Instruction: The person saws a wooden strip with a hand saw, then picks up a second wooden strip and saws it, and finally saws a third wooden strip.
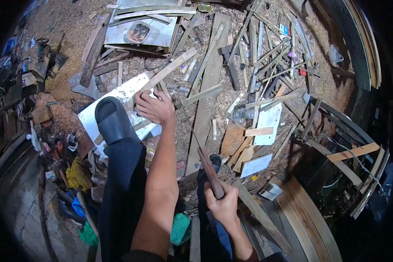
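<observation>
A person's right hand point(222, 201) is wrapped around the handle of a saw point(211, 171), its thin blade appearing to reach a wooden strip point(201, 95) just right of the left hand point(155, 107). That hand, fingers curled, rests on wood over a white board point(118, 91), beside a dark shoe point(112, 120); its exact hold is hidden. A straight cut likely wants firm pressure, even strokes and fingers clear.

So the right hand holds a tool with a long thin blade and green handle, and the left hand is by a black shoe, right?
Almost: the head view shows a brown handle, not green. The right hand does hold the tool, and the left hand is by a black shoe.
</observation>
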`<state>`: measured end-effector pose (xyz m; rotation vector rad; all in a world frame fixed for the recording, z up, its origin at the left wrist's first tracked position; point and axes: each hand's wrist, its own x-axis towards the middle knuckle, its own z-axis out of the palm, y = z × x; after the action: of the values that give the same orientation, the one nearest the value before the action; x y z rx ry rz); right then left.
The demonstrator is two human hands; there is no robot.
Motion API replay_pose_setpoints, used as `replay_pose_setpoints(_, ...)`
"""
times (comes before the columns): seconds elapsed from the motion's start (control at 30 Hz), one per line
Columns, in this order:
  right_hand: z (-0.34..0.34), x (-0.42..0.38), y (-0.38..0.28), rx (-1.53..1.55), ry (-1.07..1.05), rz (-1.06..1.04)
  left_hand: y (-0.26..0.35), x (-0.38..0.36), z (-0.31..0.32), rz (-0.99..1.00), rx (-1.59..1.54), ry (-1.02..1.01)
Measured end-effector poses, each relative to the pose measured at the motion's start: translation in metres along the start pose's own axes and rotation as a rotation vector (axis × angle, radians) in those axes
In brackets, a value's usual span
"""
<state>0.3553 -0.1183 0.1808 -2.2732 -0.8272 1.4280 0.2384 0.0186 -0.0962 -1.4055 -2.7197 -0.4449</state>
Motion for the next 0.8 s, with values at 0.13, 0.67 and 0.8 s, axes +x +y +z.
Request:
replay_pose_setpoints(0.13, 0.018, 0.056, 0.004, -0.098, -0.035, -0.102, 0.003, 0.002, 0.001, 0.048, 0.019, 0.037)
replay_pose_setpoints(0.67, 0.042, 0.141, -0.029, -0.111, -0.132, -0.067, 0.001, 0.003, 0.006, 0.059, -0.015, 0.077)
replay_pose_setpoints(0.8, 0.014, 0.06, -0.023, -0.109, -0.083, -0.175, 0.002, 0.002, 0.004, 0.054, 0.002, 0.054)
